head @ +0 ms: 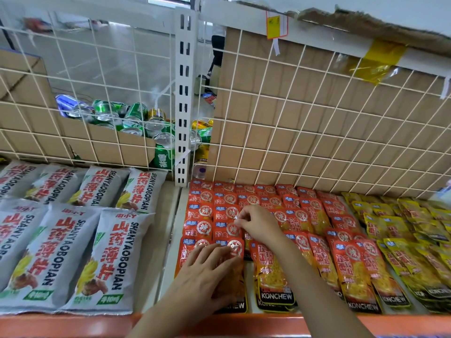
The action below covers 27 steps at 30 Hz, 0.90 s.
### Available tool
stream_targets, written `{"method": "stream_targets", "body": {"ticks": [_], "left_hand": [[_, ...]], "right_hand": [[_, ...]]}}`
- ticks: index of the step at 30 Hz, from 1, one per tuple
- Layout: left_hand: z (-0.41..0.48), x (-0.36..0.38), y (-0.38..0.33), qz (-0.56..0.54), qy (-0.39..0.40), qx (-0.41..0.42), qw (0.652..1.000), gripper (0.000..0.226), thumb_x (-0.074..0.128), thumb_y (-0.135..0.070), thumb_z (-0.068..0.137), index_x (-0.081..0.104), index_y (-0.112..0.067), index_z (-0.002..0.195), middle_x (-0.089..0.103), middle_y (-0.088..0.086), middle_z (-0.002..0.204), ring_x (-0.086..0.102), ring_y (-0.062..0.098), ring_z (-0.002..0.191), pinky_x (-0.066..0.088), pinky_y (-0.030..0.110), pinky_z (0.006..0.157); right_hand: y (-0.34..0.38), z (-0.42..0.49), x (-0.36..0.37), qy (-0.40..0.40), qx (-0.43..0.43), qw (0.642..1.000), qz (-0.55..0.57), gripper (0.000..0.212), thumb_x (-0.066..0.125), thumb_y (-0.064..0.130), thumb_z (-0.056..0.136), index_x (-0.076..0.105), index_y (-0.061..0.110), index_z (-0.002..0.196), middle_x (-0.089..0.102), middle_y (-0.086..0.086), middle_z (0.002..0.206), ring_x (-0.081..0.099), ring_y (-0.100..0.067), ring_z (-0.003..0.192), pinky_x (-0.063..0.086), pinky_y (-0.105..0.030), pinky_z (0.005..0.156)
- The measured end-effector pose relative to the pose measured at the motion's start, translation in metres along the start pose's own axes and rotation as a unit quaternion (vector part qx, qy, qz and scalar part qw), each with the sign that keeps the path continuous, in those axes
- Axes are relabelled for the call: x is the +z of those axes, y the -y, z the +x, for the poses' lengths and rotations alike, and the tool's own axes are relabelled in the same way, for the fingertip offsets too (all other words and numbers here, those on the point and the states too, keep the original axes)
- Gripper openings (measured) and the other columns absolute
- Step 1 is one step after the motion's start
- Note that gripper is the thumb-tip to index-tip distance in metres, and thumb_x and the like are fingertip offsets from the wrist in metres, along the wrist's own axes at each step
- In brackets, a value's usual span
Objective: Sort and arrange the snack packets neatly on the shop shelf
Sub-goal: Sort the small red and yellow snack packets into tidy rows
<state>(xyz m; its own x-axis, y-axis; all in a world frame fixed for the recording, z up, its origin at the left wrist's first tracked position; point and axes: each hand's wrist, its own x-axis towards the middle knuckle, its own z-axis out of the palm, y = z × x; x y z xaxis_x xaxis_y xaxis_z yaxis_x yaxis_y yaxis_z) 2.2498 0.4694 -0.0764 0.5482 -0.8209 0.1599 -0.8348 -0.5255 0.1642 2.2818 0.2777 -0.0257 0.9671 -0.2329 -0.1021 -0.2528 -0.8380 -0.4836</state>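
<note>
Observed red snack packets shingled in rows from back to front edge of the shelf. Found left grip flat, fingers straight, pressing a front-row packet; right grip pinching the top seam of a mid-row packet. Judged light, limp, slippery: best lifted by the sealed top.

A shop. The shelf carries goods in ranks of one kind each: grey bags on the left, red packets in overlapping rows in the middle, yellow packets toward the right edge. A white wire grid and a slotted upright back it. A yellow price tag hangs above, and drink cans fill a cardboard box behind.
</note>
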Motion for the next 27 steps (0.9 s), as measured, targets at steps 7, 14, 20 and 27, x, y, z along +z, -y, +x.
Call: {"method": "stream_targets", "body": {"ticks": [7, 14, 20, 27], "left_hand": [[0.000, -0.002, 0.000, -0.010, 0.004, -0.012, 1.000, 0.065, 0.019, -0.080, 0.079, 0.044, -0.046, 0.128, 0.052, -0.022, 0.120, 0.049, 0.004, 0.112, 0.037, 0.030, 0.095], [0.003, -0.005, 0.001, -0.011, -0.010, -0.026, 1.000, 0.076, 0.009, -0.082, 0.078, 0.049, -0.039, 0.127, 0.054, -0.020, 0.110, 0.053, 0.002, 0.103, 0.046, 0.026, 0.093], [0.013, -0.012, 0.002, 0.039, -0.009, -0.024, 0.999, 0.079, 0.015, -0.086, 0.074, 0.050, -0.037, 0.125, 0.050, -0.011, 0.131, 0.040, 0.010, 0.121, 0.025, 0.033, 0.106], [0.017, -0.004, 0.002, 0.018, 0.041, -0.032, 0.998, 0.083, 0.018, -0.085, 0.076, 0.041, -0.033, 0.136, 0.053, -0.005, 0.136, 0.051, 0.015, 0.124, 0.024, 0.035, 0.102]], "right_hand": [[0.000, 0.001, 0.002, -0.006, 0.003, 1.000, -0.004, 0.012, 0.062, 0.031, 0.087, 0.063, 0.020, 0.084, 0.063, 0.008, 0.087, 0.057, -0.008, 0.080, 0.047, -0.026, 0.070], [-0.001, 0.001, 0.006, -0.026, 0.000, 0.999, -0.019, 0.014, 0.061, 0.032, 0.087, 0.057, 0.024, 0.077, 0.059, 0.012, 0.080, 0.055, -0.006, 0.076, 0.042, -0.022, 0.061], [-0.002, 0.002, 0.004, -0.019, -0.007, 1.000, -0.009, 0.012, 0.060, 0.032, 0.088, 0.062, 0.022, 0.082, 0.063, 0.009, 0.087, 0.056, -0.007, 0.079, 0.047, -0.025, 0.072], [-0.005, 0.005, 0.006, -0.025, -0.011, 1.000, -0.008, 0.013, 0.059, 0.033, 0.088, 0.063, 0.020, 0.087, 0.065, 0.006, 0.091, 0.058, -0.008, 0.083, 0.049, -0.028, 0.075]]}}
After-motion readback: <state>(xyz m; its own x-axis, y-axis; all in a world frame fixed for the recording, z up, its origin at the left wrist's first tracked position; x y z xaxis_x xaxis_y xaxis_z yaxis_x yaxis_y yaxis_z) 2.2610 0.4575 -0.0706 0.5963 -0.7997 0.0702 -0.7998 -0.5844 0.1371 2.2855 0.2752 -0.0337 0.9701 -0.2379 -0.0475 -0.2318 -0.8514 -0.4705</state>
